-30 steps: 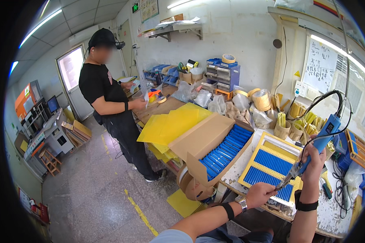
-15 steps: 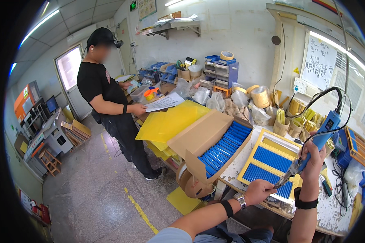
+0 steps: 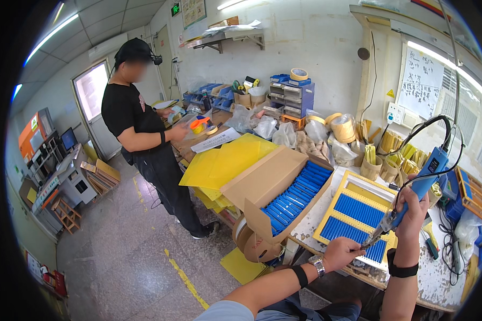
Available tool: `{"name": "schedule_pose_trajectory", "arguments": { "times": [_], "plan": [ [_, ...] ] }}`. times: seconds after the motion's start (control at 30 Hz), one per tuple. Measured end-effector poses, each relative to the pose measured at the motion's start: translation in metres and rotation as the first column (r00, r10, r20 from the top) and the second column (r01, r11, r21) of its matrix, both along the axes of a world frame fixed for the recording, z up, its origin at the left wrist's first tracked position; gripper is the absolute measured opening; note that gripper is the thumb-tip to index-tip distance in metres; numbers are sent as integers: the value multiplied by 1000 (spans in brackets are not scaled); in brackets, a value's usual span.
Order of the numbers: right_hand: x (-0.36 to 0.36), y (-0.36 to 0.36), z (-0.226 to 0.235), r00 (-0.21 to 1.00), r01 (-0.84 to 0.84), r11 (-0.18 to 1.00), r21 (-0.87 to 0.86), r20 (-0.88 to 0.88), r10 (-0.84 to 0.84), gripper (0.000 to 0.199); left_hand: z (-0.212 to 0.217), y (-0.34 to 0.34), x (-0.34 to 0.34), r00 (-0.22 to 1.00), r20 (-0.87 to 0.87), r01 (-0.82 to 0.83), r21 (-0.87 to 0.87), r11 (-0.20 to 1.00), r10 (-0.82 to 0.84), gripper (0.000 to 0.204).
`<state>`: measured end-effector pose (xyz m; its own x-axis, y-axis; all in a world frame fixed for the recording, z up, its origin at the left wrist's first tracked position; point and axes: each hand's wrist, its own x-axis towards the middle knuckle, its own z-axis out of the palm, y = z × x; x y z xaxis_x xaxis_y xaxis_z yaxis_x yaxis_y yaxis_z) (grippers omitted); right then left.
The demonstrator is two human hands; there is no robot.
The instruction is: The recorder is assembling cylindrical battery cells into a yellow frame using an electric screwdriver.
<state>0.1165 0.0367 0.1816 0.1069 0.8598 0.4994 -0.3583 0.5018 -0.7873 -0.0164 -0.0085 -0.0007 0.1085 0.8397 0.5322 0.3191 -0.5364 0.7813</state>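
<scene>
On the left, a co-worker (image 3: 139,123) is standing at the far end of the bench. Nearer, an open cardboard box (image 3: 250,184) is holding blue pieces (image 3: 297,198). To its right, the left hand (image 3: 341,255) is bringing thumb and fingers together at the metal tip of the blue tool (image 3: 432,170); whether they are pinching a small part, I cannot tell. The yellow tray (image 3: 333,206) is lying just beyond that hand, its blue strips (image 3: 361,207) sitting in two blocks. The tool is slanting from far right to near left, its tip pointing at the left fingertips, so the left hand is lying nearer the tip. Furthest right, the right hand (image 3: 412,208) is grasping the tool's body.
</scene>
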Motion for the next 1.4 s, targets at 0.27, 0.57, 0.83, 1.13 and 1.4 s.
{"name": "schedule_pose_trajectory", "arguments": {
  "times": [0.27, 0.57, 0.83, 1.13, 1.4],
  "plan": [
    [-1, 0, -2, 1000, -16, 1000, -9, 15, 16, 37, -2, 1, 0, 999, -43, -6, -30, 1000, 4, 31],
    [0, -3, 0, 999, 14, 1000, -1, 49, -14, 36, 2, 0, -1, 999, -39, -24, -110, 994, 20, 35],
    [1, 0, -4, 997, -2, 1000, 0, 82, 2, 35, 8, -3, -4, 956, -293, 20, 6, 1000, -17, 69],
    [35, 8, 4, 990, 53, 998, 20, 132, -55, 36, -17, 1, 3, 792, -608, 42, 130, 991, 47, 76],
    [48, 5, -2, 985, 56, 998, 16, 162, -58, 37, -20, 11, -16, 820, -562, 20, 216, 976, 107, 69]
  ]
}}
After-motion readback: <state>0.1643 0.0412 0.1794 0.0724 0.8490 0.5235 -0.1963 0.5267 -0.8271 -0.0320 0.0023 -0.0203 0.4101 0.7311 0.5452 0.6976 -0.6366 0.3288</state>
